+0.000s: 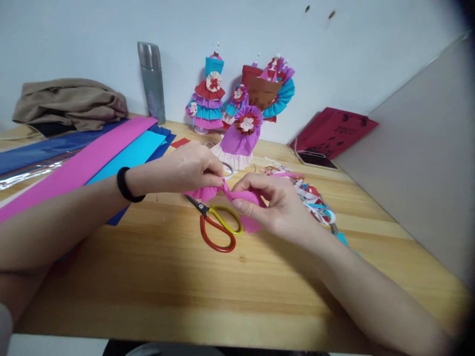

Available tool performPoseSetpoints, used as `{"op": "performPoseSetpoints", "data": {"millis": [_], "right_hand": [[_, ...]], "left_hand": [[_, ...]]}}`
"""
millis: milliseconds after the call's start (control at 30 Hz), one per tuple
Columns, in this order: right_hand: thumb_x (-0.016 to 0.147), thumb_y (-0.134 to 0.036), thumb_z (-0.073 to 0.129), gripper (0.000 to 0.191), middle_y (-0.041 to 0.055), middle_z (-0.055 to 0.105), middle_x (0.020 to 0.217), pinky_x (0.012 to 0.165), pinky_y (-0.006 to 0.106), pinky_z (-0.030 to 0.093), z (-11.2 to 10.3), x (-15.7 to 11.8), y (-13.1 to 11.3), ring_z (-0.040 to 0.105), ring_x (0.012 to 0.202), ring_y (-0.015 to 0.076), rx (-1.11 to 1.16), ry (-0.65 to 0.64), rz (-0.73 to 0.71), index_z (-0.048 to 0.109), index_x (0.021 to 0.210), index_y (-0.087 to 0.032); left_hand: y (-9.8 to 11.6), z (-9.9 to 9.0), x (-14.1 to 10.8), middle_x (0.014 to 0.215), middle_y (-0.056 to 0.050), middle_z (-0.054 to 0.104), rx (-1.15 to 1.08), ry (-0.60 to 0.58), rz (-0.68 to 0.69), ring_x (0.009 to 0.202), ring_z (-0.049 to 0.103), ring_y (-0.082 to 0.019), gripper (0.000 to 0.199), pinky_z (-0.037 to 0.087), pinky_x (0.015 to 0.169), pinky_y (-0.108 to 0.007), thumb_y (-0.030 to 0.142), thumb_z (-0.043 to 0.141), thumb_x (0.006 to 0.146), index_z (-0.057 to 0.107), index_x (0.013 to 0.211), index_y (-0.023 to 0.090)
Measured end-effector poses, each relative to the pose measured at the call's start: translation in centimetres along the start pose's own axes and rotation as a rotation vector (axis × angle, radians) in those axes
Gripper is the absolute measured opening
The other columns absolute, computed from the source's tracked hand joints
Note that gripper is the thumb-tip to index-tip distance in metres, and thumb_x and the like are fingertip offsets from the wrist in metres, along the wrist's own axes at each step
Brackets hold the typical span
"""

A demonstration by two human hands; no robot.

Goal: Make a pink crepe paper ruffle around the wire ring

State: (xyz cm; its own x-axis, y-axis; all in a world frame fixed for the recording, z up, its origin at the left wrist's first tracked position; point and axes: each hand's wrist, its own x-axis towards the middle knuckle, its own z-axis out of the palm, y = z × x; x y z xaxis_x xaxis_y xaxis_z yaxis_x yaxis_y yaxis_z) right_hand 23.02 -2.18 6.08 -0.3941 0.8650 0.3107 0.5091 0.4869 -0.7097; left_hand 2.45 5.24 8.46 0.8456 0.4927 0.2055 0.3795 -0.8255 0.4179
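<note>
Between my two hands is a strip of pink crepe paper (pixel 247 197), gathered into folds at its middle. My left hand (pixel 191 168) pinches the gathered part between thumb and fingers, with a ruffled end showing below it. Closed on the flatter stretch to the right is my right hand (pixel 269 200), its thumb on top. Scissors (pixel 218 230) with one yellow and one red handle lie on the table just under the paper. Behind my hands stands a small purple paper dress (pixel 241 138) with a layered flower on its front.
More paper dresses (pixel 210 99) lean near the wall. Pink, light blue and dark blue paper sheets (pixel 122 158) lie at left, by a grey flask (pixel 152 81) and brown cloth (pixel 70 104). Scraps and ribbons (pixel 315 202), a phone (pixel 317 160) and a red bag (pixel 334 133) are at right.
</note>
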Motion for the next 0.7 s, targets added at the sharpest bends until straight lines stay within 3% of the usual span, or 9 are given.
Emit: {"op": "performPoseSetpoints", "data": {"millis": [100,167,267,400,700], "right_hand": [[0.085,-0.044,0.064,0.032,-0.0027,0.050,0.059,0.050,0.025,0.031,-0.7,0.0,-0.3,0.043,0.055,0.0112,-0.076,-0.094,0.011,0.057,0.067,-0.019],[0.085,-0.046,0.064,0.037,-0.0029,0.048,0.057,0.050,0.026,0.031,-1.0,0.0,-0.4,0.042,0.055,0.0113,-0.117,-0.075,0.008,0.054,0.062,-0.019],[0.085,-0.035,0.067,0.027,-0.0010,0.057,0.063,0.053,0.026,0.036,-0.9,-0.1,-0.2,0.049,0.058,0.0126,-0.178,0.039,-0.012,0.057,0.065,-0.019],[0.084,-0.030,0.070,0.014,-0.0004,0.064,0.066,0.049,0.026,0.038,-0.5,-0.2,0.2,0.053,0.056,0.0135,-0.113,-0.016,0.013,0.065,0.075,-0.021],[0.083,-0.023,0.062,0.014,-0.0009,0.062,0.061,0.053,0.026,0.039,0.4,0.0,-0.5,0.053,0.057,0.0135,-0.104,0.028,0.082,0.063,0.070,-0.019]], "left_hand": [[0.5,-0.1,-0.1,0.055,0.003,0.045,0.034,-0.007,-0.025,0.055,0.029,-0.008,0.029,0.019,0.058,-0.029,0.017,0.052,0.089,0.058,0.061,0.013],[0.9,0.0,-0.1,0.054,0.003,0.043,0.052,-0.009,-0.049,0.054,0.029,-0.009,0.031,0.018,0.057,-0.030,0.016,0.052,0.089,0.053,0.058,0.014],[1.2,0.2,0.0,0.054,0.002,0.044,0.085,-0.006,-0.081,0.054,0.030,-0.010,0.035,0.016,0.057,-0.032,0.020,0.057,0.088,0.046,0.056,0.016],[1.5,0.5,0.1,0.055,0.001,0.047,0.119,-0.032,-0.094,0.055,0.032,-0.011,0.036,0.016,0.058,-0.033,0.021,0.057,0.089,0.042,0.056,0.017],[1.3,0.6,-0.1,0.053,0.005,0.040,0.111,-0.024,-0.057,0.055,0.028,-0.008,0.036,0.016,0.058,-0.031,0.020,0.055,0.089,0.041,0.056,0.015]]}}
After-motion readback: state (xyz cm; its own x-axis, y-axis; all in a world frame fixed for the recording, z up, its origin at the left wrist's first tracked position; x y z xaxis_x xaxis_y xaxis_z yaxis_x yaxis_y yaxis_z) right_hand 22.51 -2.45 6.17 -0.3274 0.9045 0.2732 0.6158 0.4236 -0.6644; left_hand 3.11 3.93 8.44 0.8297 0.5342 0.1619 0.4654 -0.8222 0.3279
